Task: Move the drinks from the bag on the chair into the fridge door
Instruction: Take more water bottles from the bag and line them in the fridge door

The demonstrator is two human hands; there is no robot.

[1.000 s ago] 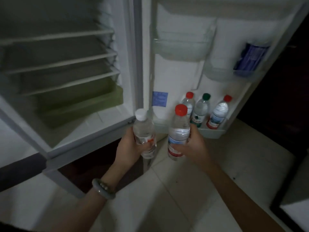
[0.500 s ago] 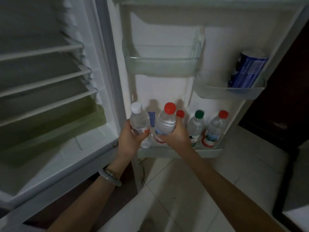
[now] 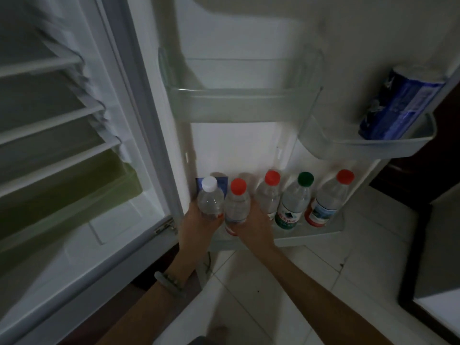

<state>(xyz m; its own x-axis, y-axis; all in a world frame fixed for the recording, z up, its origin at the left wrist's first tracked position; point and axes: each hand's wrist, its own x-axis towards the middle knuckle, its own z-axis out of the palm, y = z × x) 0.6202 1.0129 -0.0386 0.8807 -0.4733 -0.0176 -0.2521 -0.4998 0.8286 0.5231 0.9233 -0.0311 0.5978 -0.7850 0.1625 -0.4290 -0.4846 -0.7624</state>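
My left hand (image 3: 196, 226) grips a clear water bottle with a white cap (image 3: 210, 199). My right hand (image 3: 254, 226) grips a clear water bottle with a red cap (image 3: 237, 204). Both bottles stand upright at the left end of the bottom fridge door shelf (image 3: 311, 236). To their right on that shelf stand a red-capped bottle (image 3: 268, 195), a green-capped bottle (image 3: 293, 202) and another red-capped bottle (image 3: 327, 200). The bag and chair are out of view.
A blue can (image 3: 398, 105) sits in the small right door bin (image 3: 368, 148). The wide middle door bin (image 3: 244, 105) holds nothing. At left the fridge interior shows white shelves (image 3: 49, 123) and a green drawer (image 3: 69, 192). Pale floor tiles (image 3: 298, 282) lie below.
Both hands have carried their bottles forward and down into the left end of the bottom door shelf. The view has moved closer to the door.
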